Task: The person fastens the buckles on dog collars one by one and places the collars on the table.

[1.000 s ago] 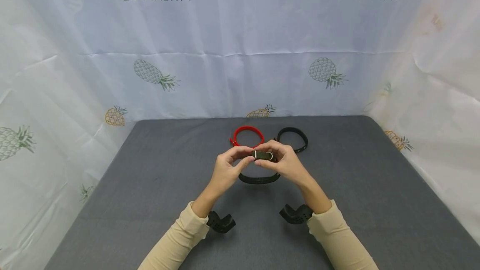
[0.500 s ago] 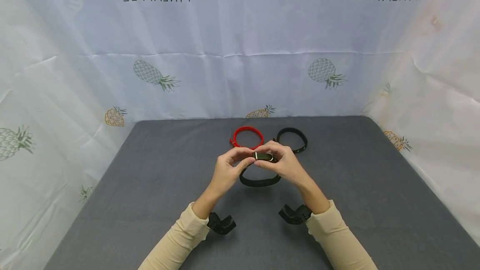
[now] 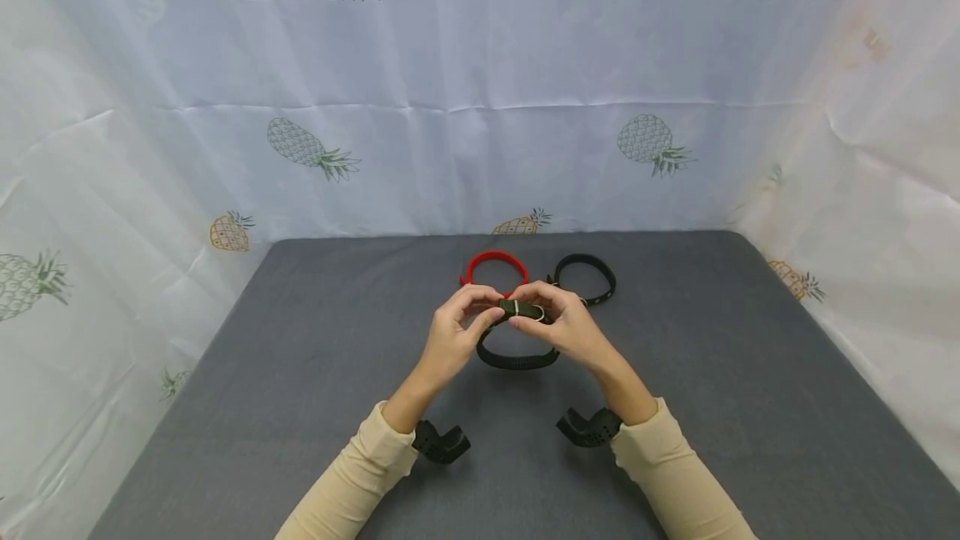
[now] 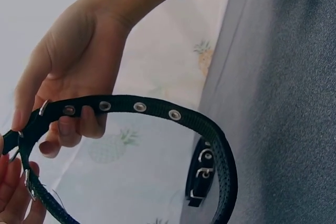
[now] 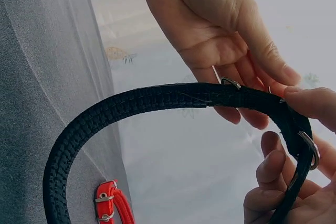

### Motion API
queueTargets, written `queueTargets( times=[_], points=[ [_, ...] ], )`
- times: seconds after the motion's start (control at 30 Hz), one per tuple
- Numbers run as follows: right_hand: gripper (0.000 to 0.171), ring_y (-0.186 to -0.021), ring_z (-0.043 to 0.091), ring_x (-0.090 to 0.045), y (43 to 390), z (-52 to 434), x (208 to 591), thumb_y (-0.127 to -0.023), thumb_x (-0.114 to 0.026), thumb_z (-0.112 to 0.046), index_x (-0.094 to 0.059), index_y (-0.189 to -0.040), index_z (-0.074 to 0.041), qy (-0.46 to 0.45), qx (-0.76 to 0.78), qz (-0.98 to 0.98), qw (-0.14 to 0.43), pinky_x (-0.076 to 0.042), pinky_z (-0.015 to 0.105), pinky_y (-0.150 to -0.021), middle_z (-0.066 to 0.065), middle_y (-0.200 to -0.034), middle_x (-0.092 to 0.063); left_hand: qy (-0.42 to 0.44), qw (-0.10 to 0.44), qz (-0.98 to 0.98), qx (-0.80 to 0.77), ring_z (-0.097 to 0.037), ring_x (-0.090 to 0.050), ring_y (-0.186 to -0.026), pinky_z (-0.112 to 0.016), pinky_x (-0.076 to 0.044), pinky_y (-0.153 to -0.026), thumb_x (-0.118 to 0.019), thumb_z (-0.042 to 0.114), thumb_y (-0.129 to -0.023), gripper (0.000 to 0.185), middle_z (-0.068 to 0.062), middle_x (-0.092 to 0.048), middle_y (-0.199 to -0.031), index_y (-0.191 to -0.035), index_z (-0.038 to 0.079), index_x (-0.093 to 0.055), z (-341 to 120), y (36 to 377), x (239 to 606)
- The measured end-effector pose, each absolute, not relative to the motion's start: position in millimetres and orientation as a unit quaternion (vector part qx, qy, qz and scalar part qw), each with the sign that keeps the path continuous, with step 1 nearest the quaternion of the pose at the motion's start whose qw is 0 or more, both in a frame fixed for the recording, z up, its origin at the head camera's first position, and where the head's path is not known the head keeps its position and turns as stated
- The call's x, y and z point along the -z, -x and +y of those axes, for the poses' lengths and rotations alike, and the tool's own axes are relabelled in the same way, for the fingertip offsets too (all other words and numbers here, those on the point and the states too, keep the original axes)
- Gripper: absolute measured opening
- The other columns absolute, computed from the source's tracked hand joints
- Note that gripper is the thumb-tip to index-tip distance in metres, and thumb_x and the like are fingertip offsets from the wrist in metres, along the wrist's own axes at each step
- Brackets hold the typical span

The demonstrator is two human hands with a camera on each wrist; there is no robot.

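Note:
Both hands hold up a dark pet collar [image 3: 517,362], closed into a loop that hangs below the fingers. My left hand [image 3: 448,340] pinches the strap between thumb and fingertips beside a metal bar. My right hand [image 3: 572,325] pinches the strap near a metal D-ring [image 5: 312,150]. In the left wrist view, metal-rimmed eyelets [image 4: 139,107] run along the strap near my right hand [image 4: 79,51]. Fingers partly cover the fastening, so how far the strap is threaded cannot be told.
A red collar [image 3: 498,255] lies looped on the grey table [image 3: 337,407] behind the hands. To its right lies a black collar [image 3: 611,277] with metal fittings. A pineapple-print curtain [image 3: 480,40] rises behind the table and along both sides.
My left thumb and fingertips have shifted slightly left and up along the strap. More of the strap shows between the hands. The right hand keeps its hold.

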State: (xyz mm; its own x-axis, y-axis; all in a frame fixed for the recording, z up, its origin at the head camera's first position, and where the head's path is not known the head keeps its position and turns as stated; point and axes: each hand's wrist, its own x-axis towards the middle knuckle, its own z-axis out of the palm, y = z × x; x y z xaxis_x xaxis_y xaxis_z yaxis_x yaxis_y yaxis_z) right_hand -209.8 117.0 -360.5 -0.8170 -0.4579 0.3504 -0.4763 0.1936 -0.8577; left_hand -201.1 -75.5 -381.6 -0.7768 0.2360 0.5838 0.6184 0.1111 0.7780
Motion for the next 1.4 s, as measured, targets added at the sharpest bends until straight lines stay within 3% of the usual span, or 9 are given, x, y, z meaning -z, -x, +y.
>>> queueTargets(
  times=[0.23, 0.47, 0.63, 0.93, 1.2, 1.4],
  points=[
    [0.027, -0.096, -0.006, -0.058, 209.6, 115.8, 359.5, -0.089, -0.067, -0.006, -0.061, -0.114, 0.001, -0.285, -0.562, -0.776, 0.011, -0.051, 0.019, -0.079, 0.020, -0.111, -0.062, 0.293, 0.176, -0.730, 0.592, -0.013, -0.064, -0.098, -0.023, -0.054, -0.090, -0.060, 0.005, -0.093, 0.017, -0.020, -0.063, -0.106, -0.107, -0.004, -0.063, -78.5, 202.4, 378.5],
    [0.025, -0.085, 0.001, -0.058, 209.9, 115.3, 359.5, -0.089, -0.067, -0.006, -0.060, -0.112, 0.001, -0.280, -0.569, -0.773, 0.015, -0.050, 0.020, -0.074, 0.018, -0.105, -0.061, 0.291, 0.183, -0.727, 0.595, 0.001, -0.059, -0.097, -0.019, -0.054, -0.088, -0.059, 0.005, -0.094, 0.019, -0.021, -0.061, -0.105, -0.109, -0.006, -0.061, -83.8, 203.5, 375.9],
    [0.024, -0.081, 0.003, -0.057, 211.1, 115.1, 360.3, -0.090, -0.065, -0.005, -0.059, -0.113, 0.001, -0.275, -0.572, -0.772, 0.013, -0.048, 0.021, -0.070, 0.018, -0.101, -0.062, 0.275, 0.181, -0.713, 0.619, 0.002, -0.060, -0.095, -0.017, -0.054, -0.086, -0.059, 0.006, -0.094, 0.021, -0.022, -0.061, -0.105, -0.109, -0.009, -0.059, -86.8, 204.2, 373.3],
    [0.021, -0.074, 0.005, -0.053, 211.4, 115.8, 360.4, -0.091, -0.062, -0.006, -0.057, -0.112, -0.001, -0.250, -0.587, -0.770, 0.007, -0.044, 0.022, -0.065, 0.013, -0.097, -0.062, 0.257, 0.217, -0.678, 0.654, 0.006, -0.059, -0.093, -0.009, -0.049, -0.084, -0.056, 0.001, -0.095, 0.023, 0.012, -0.057, -0.103, -0.110, -0.016, -0.056, -93.9, 207.1, 366.0],
    [0.018, -0.068, 0.006, -0.050, 209.8, 115.5, 359.5, -0.094, -0.057, -0.006, -0.056, -0.111, 0.000, -0.247, -0.593, -0.766, -0.005, -0.045, 0.024, -0.064, -0.002, -0.086, -0.056, 0.245, 0.217, -0.680, 0.657, 0.006, -0.059, -0.092, -0.010, -0.050, -0.083, -0.055, -0.001, -0.095, 0.021, 0.004, -0.058, -0.103, -0.110, -0.015, -0.055, -95.1, 206.9, 363.8],
    [0.019, -0.068, 0.006, -0.052, 209.9, 115.6, 358.9, -0.094, -0.056, -0.005, -0.056, -0.112, 0.000, -0.253, -0.597, -0.761, -0.009, -0.047, 0.023, -0.065, -0.002, -0.089, -0.059, 0.244, 0.212, -0.672, 0.667, 0.004, -0.060, -0.092, -0.009, -0.050, -0.083, -0.056, 0.005, -0.096, 0.026, 0.010, -0.058, -0.103, -0.111, -0.016, -0.055, -95.1, 206.6, 364.8]
  ],
)
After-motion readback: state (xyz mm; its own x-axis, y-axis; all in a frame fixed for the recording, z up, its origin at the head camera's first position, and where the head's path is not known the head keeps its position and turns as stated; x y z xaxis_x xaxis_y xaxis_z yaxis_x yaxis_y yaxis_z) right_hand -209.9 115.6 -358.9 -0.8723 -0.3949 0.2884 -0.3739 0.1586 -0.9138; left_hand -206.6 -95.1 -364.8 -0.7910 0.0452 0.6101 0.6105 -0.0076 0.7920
